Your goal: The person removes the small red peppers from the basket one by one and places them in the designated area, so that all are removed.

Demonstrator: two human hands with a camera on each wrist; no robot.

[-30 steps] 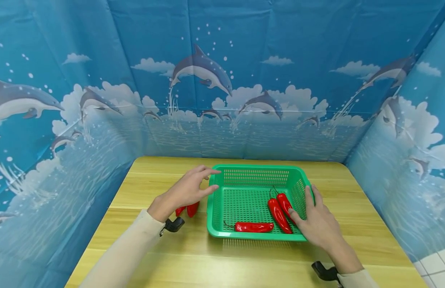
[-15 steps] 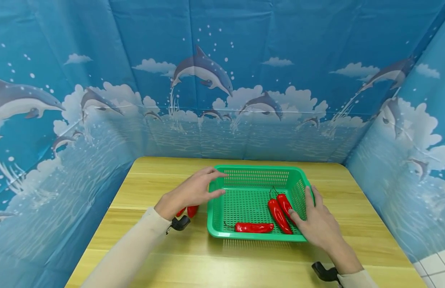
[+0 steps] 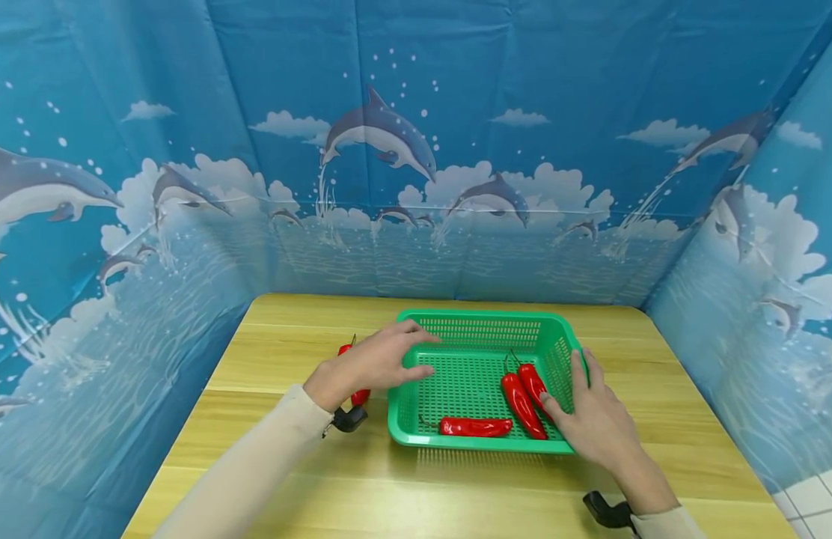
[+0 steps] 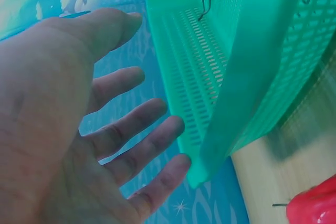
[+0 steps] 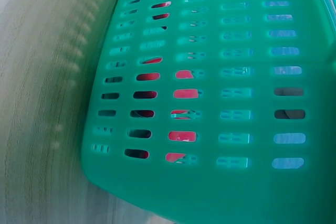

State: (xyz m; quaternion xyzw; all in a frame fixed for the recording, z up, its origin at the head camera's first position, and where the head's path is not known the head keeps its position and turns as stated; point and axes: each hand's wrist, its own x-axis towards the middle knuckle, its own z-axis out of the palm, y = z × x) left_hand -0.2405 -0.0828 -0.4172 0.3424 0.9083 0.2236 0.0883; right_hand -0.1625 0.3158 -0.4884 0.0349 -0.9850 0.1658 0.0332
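Note:
A green plastic basket [image 3: 479, 443] stands on the table, with three red chili peppers in it. One chili pepper [image 3: 475, 427] lies along the near wall; two more [image 3: 522, 404] lie side by side at the right. My left hand [image 3: 375, 364] hovers over the left rim, fingers spread and holding nothing; in the left wrist view its fingertips are close to the basket's edge. My right hand [image 3: 599, 421] holds the right rim, thumb inside the basket and fingers at the rim. The right wrist view shows just the basket's slotted wall [image 5: 210, 124].
Red peppers [image 3: 360, 397] lie on the table left of the basket, partly hidden beneath my left wrist. The wooden table [image 3: 456, 498] ends against a blue dolphin-print curtain [image 3: 416, 254] at the back, with more curtain at both sides.
My left hand has moved right and slightly nearer, from beside the left rim to above the basket's inside. More of a pepper behind that wrist shows. The right hand and basket have stayed put.

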